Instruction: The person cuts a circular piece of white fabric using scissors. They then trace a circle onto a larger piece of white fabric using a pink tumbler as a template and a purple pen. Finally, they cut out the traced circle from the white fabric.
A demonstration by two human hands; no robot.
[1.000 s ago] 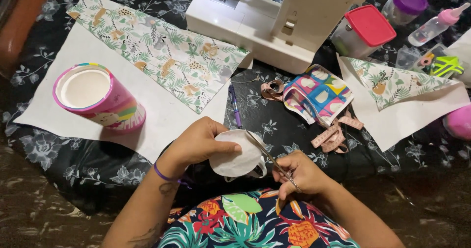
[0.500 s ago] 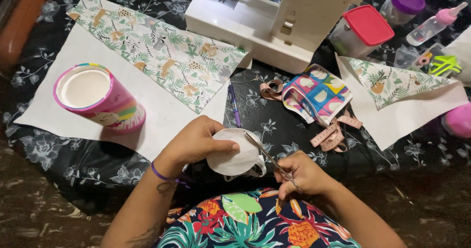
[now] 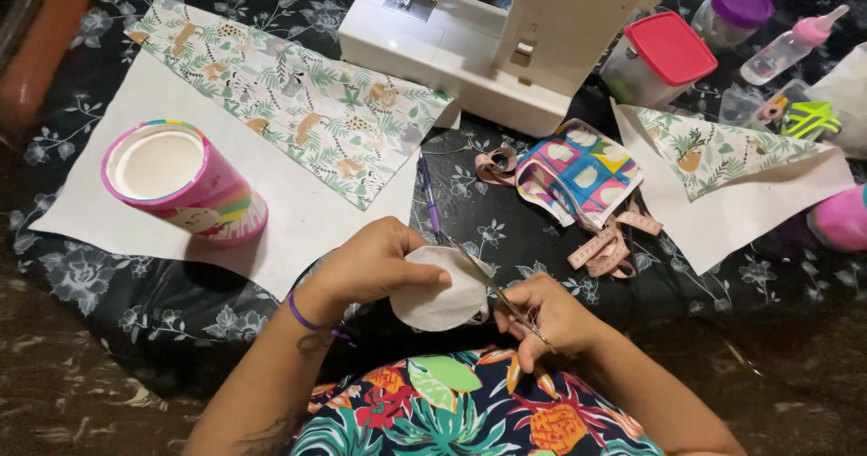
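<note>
Head view: left hand is pinching a white fabric disc; right hand is gripping scissors (blades crossing the disc) at the table's near edge.

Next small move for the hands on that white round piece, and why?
Probably turn the white round piece a little with the left hand, then snip on. The scissors in the right hand sit at its right edge, blades lying across it, and the outline curves away from them.

Left hand holding a round white fabric piece; right hand working slim metal scissors, apparently cutting its edge.
</note>
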